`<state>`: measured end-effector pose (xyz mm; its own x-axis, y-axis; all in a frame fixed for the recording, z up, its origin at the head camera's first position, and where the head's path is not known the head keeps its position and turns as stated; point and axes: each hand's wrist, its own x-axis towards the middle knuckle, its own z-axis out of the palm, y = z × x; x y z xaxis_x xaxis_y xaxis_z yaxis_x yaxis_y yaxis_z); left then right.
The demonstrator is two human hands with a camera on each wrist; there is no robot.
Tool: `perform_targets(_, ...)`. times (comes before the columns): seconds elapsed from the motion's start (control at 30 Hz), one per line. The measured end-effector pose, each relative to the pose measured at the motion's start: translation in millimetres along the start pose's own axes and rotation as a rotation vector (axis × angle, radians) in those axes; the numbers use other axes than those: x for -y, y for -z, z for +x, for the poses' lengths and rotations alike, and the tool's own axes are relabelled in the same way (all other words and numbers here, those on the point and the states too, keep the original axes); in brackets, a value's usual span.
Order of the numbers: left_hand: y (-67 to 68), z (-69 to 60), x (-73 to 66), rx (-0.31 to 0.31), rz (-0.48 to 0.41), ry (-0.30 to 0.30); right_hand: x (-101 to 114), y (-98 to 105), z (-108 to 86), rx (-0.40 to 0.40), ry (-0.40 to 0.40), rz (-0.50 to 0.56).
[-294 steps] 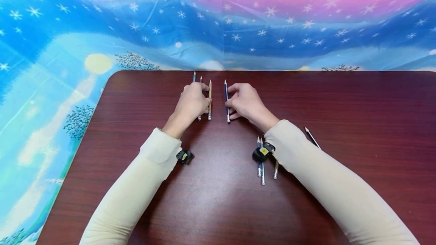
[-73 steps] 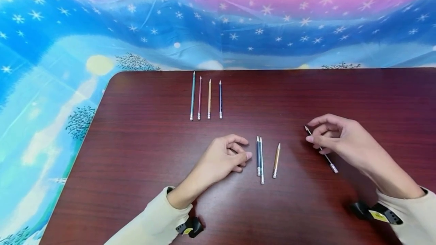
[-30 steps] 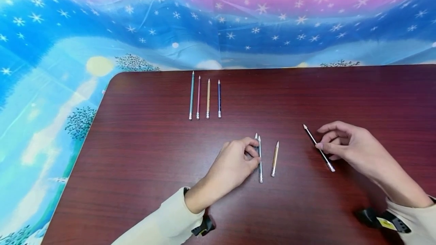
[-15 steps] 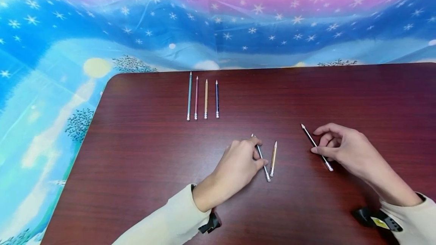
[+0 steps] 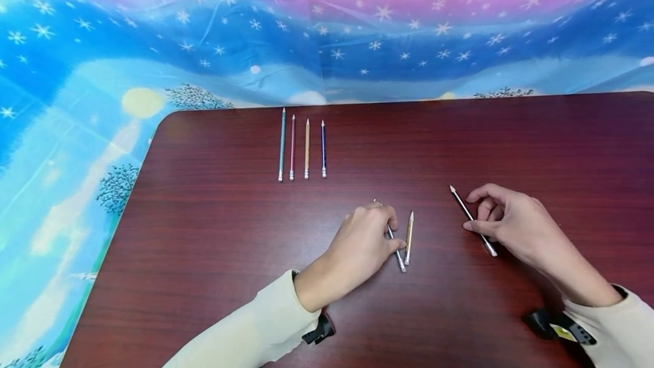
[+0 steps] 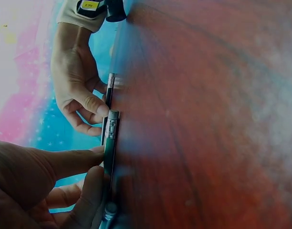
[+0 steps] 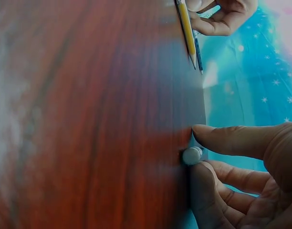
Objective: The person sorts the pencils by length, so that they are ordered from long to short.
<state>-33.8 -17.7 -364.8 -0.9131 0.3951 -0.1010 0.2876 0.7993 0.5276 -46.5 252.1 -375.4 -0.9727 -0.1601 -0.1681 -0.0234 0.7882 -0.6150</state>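
Note:
In the head view my left hand (image 5: 360, 240) has its thumb and curled fingers at a grey-green pencil (image 5: 401, 266), which lies slanted and is partly covered. The left wrist view shows this pencil's dark green barrel (image 6: 109, 151) at the thumb tip, with another eraser end (image 6: 110, 210) nearer. Close on its right is a short gold pencil (image 5: 410, 237), the eraser ends almost meeting. Farther right, my right hand (image 5: 516, 217) has its thumb on one side and fingers on the other side of a black pencil (image 5: 477, 225), lying slanted. Its white eraser (image 7: 192, 156) faces the right wrist camera.
At the back of the dark red table (image 5: 230, 231) stand in a row, tips away, a teal pencil (image 5: 282, 146), a pink pencil (image 5: 293, 149), a tan pencil (image 5: 307, 149) and a dark blue pencil (image 5: 323, 149). A snowflake-patterned cloth (image 5: 332, 38) hangs behind.
Earlier both hands set pencils at the back row, then came to the front ones. Lately my left hand moved right onto the grey-green pencil, which turned slanted. The right thumb slid down the black pencil.

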Motion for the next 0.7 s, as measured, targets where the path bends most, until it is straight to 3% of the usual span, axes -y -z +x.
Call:
perform_targets(0.2, 1.0, -0.1, -1.2, 0.008, 0.002, -0.001, 1.4, 0.3, 1.1, 0.012, -0.010, 0.000)
perform_targets(0.53, 1.8, 0.8, -2.5, 0.038, -0.068, 0.067, 3.5, 0.5, 1.5, 0.034, -0.043, 0.001)
perform_targets(0.7, 0.9, 1.5, -3.0, 0.036, -0.063, 0.057, 4.6, 0.6, 1.7, 0.028, -0.045, -0.010)
